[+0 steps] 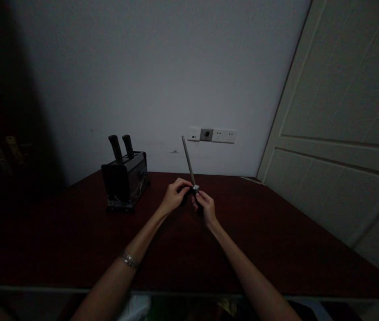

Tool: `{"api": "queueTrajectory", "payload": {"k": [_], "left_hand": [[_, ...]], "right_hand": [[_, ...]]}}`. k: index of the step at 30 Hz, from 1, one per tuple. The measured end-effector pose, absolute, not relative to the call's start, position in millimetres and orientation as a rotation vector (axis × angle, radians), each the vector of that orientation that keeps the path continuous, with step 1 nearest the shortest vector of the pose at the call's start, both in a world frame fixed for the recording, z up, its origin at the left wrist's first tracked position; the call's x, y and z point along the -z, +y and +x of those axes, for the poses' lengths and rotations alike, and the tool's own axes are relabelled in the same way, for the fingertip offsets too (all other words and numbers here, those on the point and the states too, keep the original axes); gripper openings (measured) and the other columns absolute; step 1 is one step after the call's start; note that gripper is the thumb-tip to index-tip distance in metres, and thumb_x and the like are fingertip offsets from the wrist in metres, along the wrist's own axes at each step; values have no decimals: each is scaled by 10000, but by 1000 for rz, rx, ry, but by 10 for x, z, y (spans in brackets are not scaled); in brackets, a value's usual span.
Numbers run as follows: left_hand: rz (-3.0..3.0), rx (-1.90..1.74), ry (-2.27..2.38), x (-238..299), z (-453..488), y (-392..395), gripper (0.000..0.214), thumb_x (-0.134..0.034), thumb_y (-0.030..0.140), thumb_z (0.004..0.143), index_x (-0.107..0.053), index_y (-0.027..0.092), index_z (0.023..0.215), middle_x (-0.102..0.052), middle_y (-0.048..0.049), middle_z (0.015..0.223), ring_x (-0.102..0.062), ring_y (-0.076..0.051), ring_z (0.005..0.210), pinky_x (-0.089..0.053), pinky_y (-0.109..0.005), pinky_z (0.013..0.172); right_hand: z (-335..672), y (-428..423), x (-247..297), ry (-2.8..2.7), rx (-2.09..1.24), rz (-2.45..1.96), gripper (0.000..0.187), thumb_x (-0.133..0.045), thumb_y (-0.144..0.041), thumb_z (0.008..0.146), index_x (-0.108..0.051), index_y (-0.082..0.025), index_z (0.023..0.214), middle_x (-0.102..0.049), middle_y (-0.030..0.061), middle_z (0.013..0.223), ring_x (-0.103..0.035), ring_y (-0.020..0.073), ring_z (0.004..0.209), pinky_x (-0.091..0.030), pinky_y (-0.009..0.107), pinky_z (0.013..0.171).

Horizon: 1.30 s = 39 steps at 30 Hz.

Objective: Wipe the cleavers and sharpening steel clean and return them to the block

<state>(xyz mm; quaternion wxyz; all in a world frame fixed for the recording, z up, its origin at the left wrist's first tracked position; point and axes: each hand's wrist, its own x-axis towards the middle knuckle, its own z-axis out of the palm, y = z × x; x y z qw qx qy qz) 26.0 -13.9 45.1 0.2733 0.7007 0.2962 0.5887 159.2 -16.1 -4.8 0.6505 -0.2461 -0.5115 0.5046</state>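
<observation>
Both my hands meet over the middle of a dark red table [75, 240]. My right hand [205, 206] grips the dark handle of a long thin sharpening rod [188, 160], which points up and slightly left. My left hand [175, 194] is closed around the same handle from the left, fingers curled near a small pale guard at the rod's base. A bracelet sits on my left wrist. The light is dim.
A dark knife block [125, 179] with two black handles sticking up stands on the table to the left of my hands. Wall sockets [213, 134] sit on the white wall behind. A pale panelled door [343, 147] fills the right side.
</observation>
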Motion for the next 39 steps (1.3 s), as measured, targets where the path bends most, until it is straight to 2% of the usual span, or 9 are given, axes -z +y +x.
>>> {"api": "queueTrajectory", "payload": {"k": [8, 14, 23, 29, 32, 39], "left_hand": [[1709, -1773, 840, -462, 267, -155, 102, -593, 138, 716, -673, 192, 750, -614, -26, 797, -548, -162, 797, -398, -248, 781], [1809, -1675, 765, -421, 369, -255, 116, -589, 169, 737, -690, 220, 762, -588, -40, 829, -525, -182, 862, -386, -267, 843], [1804, -1634, 781, -393, 321, -175, 107, -601, 152, 717, -687, 210, 746, -591, -31, 809, -534, -170, 829, -382, -258, 830], [1622, -1747, 850, -417, 307, -134, 103, -613, 119, 682, -672, 194, 722, -620, -15, 767, -541, -167, 781, -389, -251, 782], [1520, -1762, 854, -429, 338, -175, 98, -626, 119, 671, -674, 186, 722, -619, -18, 763, -542, -168, 773, -390, -246, 772], [1831, -1634, 779, -412, 388, -259, 130, -595, 127, 725, -692, 212, 741, -583, -32, 811, -530, -166, 840, -376, -244, 826]], "right_hand": [[1605, -191, 51, -1159, -1199, -555, 267, -601, -406, 704, -591, -143, 753, -512, -28, 535, -365, 55, 362, -265, 176, 330], [1602, -171, 77, -1146, -1177, -554, 268, -613, -396, 704, -516, -165, 607, -492, -39, 501, -367, 52, 355, -254, 171, 327], [1597, -180, 90, -1099, -1266, -509, 248, -584, -400, 716, -504, -174, 653, -483, -39, 524, -355, 55, 360, -267, 178, 337], [1594, -195, 45, -1106, -1261, -521, 283, -584, -439, 699, -564, -157, 717, -472, -42, 505, -346, 54, 349, -248, 181, 330], [1572, -191, 59, -1127, -1235, -557, 281, -613, -428, 674, -568, -151, 663, -475, -41, 474, -355, 57, 336, -233, 183, 318], [1568, -177, 86, -1147, -1210, -573, 292, -620, -402, 669, -509, -162, 547, -464, -40, 440, -364, 61, 328, -223, 188, 323]]}}
